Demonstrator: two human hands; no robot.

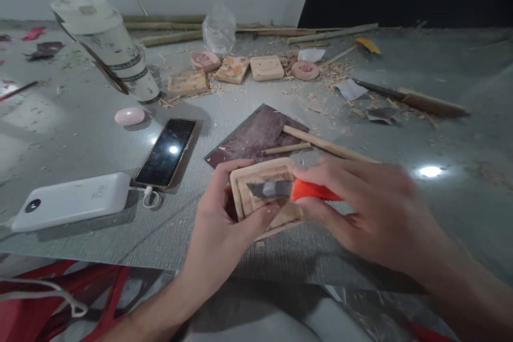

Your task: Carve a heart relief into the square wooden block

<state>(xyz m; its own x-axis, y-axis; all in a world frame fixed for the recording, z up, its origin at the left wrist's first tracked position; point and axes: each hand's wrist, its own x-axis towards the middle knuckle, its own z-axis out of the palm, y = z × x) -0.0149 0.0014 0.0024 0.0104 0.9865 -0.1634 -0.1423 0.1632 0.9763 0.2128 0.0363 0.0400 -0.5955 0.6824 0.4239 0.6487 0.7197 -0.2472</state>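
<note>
holding hollowed wooden block [262, 169] in left grip [224, 224]; right grip [363, 208] closed round orange-handled knife [300, 191]

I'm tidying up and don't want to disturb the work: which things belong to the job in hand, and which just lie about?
In use:
recessed wooden piece, in the left hand
orange-handled knife, in the right hand
probably the dark sheet and short stick

Apparently lying about:
phone
white power bank
pink oval object
clear plastic bag

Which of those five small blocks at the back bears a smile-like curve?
The plain pale block, second from right; the others show pink or orange.
</note>
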